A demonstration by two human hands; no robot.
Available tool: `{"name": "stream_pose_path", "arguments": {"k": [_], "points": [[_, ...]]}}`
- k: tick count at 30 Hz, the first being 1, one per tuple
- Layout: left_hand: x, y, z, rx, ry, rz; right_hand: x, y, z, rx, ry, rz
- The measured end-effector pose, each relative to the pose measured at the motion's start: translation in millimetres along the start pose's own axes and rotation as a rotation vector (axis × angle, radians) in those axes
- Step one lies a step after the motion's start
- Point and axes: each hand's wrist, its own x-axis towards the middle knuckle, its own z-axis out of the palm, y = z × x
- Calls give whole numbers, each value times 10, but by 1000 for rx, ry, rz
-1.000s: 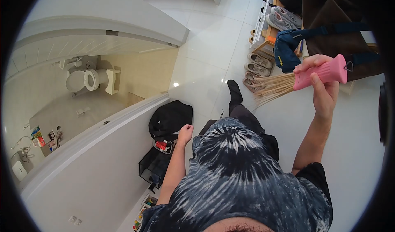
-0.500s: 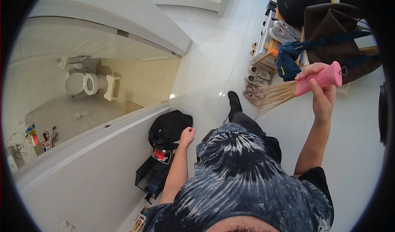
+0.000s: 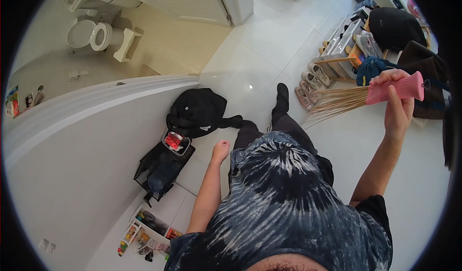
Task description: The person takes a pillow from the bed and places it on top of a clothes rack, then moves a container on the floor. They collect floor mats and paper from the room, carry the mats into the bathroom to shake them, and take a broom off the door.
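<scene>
My right hand is wrapped round the pink handle of a bristle brush, held up at the right. Its long straw bristles point left, in front of the floor near a row of shoes. A small metal loop sticks out of the handle's end. My left hand hangs beside my body with its fingers curled; whether anything is inside them is hidden. Nearest to it is a black bag on the floor by the wall.
A black mesh basket and a small bin with red packaging stand along the wall. A white shelf cart is at the lower left. Beyond the doorway is a toilet. A wooden shoe rack and a black backpack are upper right.
The view has turned, showing more of the cart and rack. My right foot and a second foot are visible. The brush remains in my right hand, now slightly farther right in view.
</scene>
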Motion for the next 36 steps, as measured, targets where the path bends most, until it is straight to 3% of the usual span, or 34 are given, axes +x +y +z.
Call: {"name": "stream_pose_path", "arguments": {"k": [2,7,9,12,17,22,29,34,36], "points": [[-157,-108,3,37,-114,-120,-61,55,-37,16,21,8],[-232,-262,-275,168,-75,-149,6,173,-9,58,-40,39],[-208,-308,-424,-27,39,-244,15,151,-29,73,-35,67],[-149,-427,-569,-85,117,-273,114,83,16,17,-29,-4],[-258,-521,-444,-149,128,-322,184,-36,-116,-24,-41,-60],[-226,-599,-99,-71,6,-317,122,-143,-149,-62,-28,-90],[-194,-73,-219,-100,10,-248,204,-58,-97,-11,37,-128],[-193,265,-540,-108,187,-87,490,195,-174,31,82,-148],[-304,717,-748,-187,114,-174,627,189,-162,96,93,-151]]}}
